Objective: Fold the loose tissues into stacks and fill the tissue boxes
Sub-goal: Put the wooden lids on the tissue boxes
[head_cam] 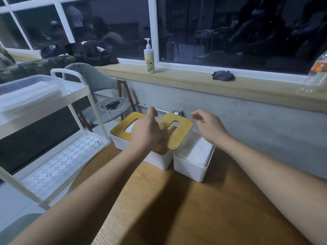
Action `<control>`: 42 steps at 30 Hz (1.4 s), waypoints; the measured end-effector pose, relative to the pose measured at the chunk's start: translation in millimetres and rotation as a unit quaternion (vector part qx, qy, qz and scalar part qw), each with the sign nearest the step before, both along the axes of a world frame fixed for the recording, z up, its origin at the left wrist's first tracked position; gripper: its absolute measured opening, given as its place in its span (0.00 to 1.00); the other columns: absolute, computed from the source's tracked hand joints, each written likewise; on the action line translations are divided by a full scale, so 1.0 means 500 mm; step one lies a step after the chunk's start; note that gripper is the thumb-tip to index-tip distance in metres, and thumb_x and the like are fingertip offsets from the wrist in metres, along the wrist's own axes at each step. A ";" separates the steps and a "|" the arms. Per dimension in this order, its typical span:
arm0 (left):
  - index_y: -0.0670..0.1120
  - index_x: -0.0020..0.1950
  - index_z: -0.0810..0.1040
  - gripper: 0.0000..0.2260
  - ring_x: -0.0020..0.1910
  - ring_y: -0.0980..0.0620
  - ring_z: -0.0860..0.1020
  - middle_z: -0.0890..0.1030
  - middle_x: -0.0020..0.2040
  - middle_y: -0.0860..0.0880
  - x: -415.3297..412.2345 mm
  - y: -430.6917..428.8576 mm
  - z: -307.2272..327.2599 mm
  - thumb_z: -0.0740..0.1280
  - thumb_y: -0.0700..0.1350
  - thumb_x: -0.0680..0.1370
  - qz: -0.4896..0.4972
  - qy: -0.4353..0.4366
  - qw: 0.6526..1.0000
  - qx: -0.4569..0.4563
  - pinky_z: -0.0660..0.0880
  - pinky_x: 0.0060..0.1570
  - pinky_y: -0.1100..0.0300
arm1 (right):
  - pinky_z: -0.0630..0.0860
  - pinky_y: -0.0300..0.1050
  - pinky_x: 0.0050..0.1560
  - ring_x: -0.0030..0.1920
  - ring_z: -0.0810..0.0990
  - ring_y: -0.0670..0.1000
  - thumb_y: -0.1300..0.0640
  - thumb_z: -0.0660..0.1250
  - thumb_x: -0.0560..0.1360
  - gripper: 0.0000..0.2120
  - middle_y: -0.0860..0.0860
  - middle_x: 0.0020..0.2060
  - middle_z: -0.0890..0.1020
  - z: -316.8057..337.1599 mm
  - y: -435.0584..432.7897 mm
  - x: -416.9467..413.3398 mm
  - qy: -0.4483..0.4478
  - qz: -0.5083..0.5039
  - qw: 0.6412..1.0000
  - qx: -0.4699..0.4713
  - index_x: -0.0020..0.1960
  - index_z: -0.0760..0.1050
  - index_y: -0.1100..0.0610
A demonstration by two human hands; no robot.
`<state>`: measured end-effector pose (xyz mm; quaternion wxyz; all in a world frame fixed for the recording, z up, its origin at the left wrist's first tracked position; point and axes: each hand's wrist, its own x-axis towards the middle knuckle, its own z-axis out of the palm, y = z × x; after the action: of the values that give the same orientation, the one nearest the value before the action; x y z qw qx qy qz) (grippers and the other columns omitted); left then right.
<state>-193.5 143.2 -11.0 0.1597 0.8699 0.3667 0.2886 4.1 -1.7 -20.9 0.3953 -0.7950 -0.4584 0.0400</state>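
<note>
Left hand (146,131): over the lidded box, fingers curled in beside the loose lid's left edge. It is blurred there, so I cannot tell whether I pinch the lid or only touch it.
Right hand (208,126): hovers above the open box, fingers loosely curled, holding nothing. Placed, I judge, to catch the lid's other side.
Lidded box (159,160): white, at the desk's (177,209) far edge by the wall. Its seated lid (120,126) is flat, and white shows in the slot, so I read this box as filled.
Open box (192,169): just to the right of the lidded box, at the same far edge; I cannot tell whether they touch.
Tissue stack (198,152): lies flat inside the open box, close under the rim.
Loose lid (178,133): tilted, resting on the seated lid and overhanging the open box's far-left corner. Probably parked there to leave the opening free for loading.
Step, as I judge it: filling done; the lid goes on next and must come down square to the rim.
Cart (70,92): white, off the desk's left edge; a clear bin (26,85) sits on top, contents unclear.
</note>
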 end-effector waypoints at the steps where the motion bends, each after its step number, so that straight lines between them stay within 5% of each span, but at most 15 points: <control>1: 0.50 0.60 0.68 0.26 0.40 0.44 0.80 0.83 0.39 0.50 0.009 -0.015 -0.001 0.78 0.56 0.73 -0.010 0.006 1.000 -0.007 0.79 0.37 0.49 | 0.74 0.46 0.68 0.65 0.79 0.52 0.66 0.57 0.82 0.18 0.51 0.64 0.82 -0.002 -0.011 0.005 0.004 -0.009 1.000 0.004 0.66 0.80 0.55; 10: 0.53 0.57 0.66 0.26 0.40 0.44 0.80 0.82 0.40 0.51 0.076 -0.113 -0.052 0.75 0.63 0.70 -0.063 0.032 0.997 -0.018 0.79 0.37 0.49 | 0.69 0.40 0.63 0.66 0.79 0.50 0.57 0.63 0.84 0.15 0.51 0.65 0.81 -0.038 -0.096 0.030 0.010 -0.042 0.998 -0.055 0.68 0.79 0.54; 15: 0.51 0.56 0.66 0.26 0.41 0.43 0.80 0.82 0.41 0.50 0.096 -0.145 -0.071 0.78 0.60 0.71 -0.062 0.043 0.997 -0.015 0.80 0.38 0.47 | 0.71 0.50 0.70 0.69 0.76 0.53 0.45 0.66 0.83 0.18 0.50 0.66 0.79 -0.074 -0.121 0.031 -0.001 -0.044 0.990 -0.135 0.70 0.77 0.51; 23: 0.48 0.59 0.71 0.20 0.47 0.43 0.80 0.81 0.46 0.48 0.090 -0.154 -0.089 0.73 0.58 0.77 -0.068 0.070 0.995 0.037 0.79 0.39 0.48 | 0.70 0.55 0.74 0.73 0.73 0.56 0.45 0.64 0.83 0.24 0.52 0.72 0.76 -0.077 -0.117 0.013 -0.019 -0.043 0.984 -0.174 0.76 0.72 0.51; 33: 0.50 0.60 0.81 0.22 0.58 0.42 0.79 0.83 0.57 0.50 -0.014 -0.002 -0.101 0.62 0.66 0.80 -0.077 0.057 0.988 0.123 0.73 0.53 0.48 | 0.64 0.56 0.74 0.75 0.68 0.58 0.47 0.53 0.87 0.23 0.53 0.75 0.72 -0.089 -0.106 -0.009 -0.090 -0.065 0.972 -0.207 0.80 0.66 0.51; 38: 0.53 0.69 0.78 0.19 0.67 0.42 0.76 0.80 0.67 0.49 -0.029 0.059 -0.112 0.64 0.61 0.84 -0.049 0.119 0.988 0.082 0.72 0.63 0.44 | 0.62 0.55 0.73 0.75 0.68 0.58 0.43 0.57 0.84 0.27 0.53 0.75 0.71 -0.082 -0.068 -0.033 -0.084 -0.085 0.966 -0.229 0.79 0.67 0.52; 42: 0.49 0.68 0.80 0.16 0.62 0.38 0.78 0.83 0.63 0.45 -0.018 0.073 -0.099 0.67 0.54 0.83 -0.066 0.126 0.985 0.093 0.78 0.57 0.45 | 0.63 0.54 0.72 0.74 0.68 0.60 0.48 0.58 0.84 0.23 0.55 0.74 0.72 -0.086 -0.053 -0.035 -0.067 -0.104 0.965 -0.233 0.77 0.69 0.53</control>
<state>-202.7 179.5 -60.8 0.0494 0.9328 0.2972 0.1978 -13.2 -28.3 -64.1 0.1698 -0.9092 -0.3768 0.0506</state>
